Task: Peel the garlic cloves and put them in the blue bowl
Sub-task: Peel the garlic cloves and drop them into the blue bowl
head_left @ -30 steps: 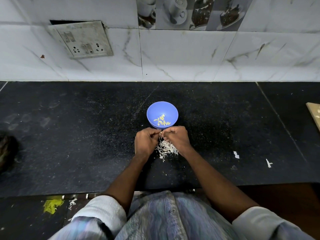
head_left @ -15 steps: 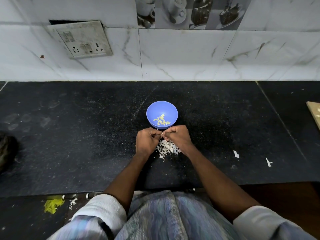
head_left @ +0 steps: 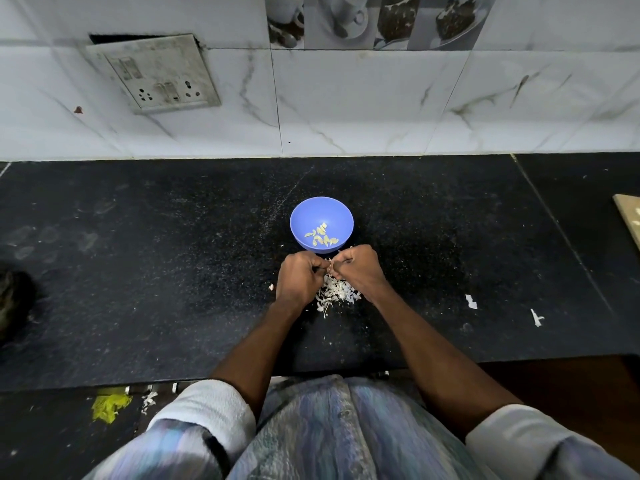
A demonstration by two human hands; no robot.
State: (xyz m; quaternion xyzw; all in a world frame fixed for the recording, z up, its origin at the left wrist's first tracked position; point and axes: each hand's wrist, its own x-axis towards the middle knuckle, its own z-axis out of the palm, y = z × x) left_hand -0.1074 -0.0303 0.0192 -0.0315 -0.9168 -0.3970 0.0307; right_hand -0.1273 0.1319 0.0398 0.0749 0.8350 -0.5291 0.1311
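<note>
White marble-veined wall tiles [head_left: 346,105] back a black speckled stone counter [head_left: 156,271], on which the work takes place. Round blue plastic bowl [head_left: 321,224]: stands upright on the counter, mouth upward, just beyond the hands; several pale yellow peeled garlic cloves [head_left: 320,235] lie loose in its bottom, their long axes in mixed directions. Left hand [head_left: 300,276] and right hand [head_left: 360,269]: both fingers curled, knuckles toward the bowl, thumbs and fingertips meeting between the two hands, where they pinch a small garlic clove [head_left: 328,270] that is almost wholly hidden; its long axis and the way its tip points cannot be told. Heap of white papery garlic skins [head_left: 335,293]: on the counter directly below and between the wrists, with stray flakes [head_left: 470,301] well apart to the right.

Step in hand, as judged: stripping skin from one clove. To do it well, one hand should hold the clove steady at one end while the other lifts the loosened skin at the opposite end and draws it along the clove's length, letting the scraps fall onto the heap rather than into the bowl. The bare clove then needs only a short reach forward over the near rim.
</note>
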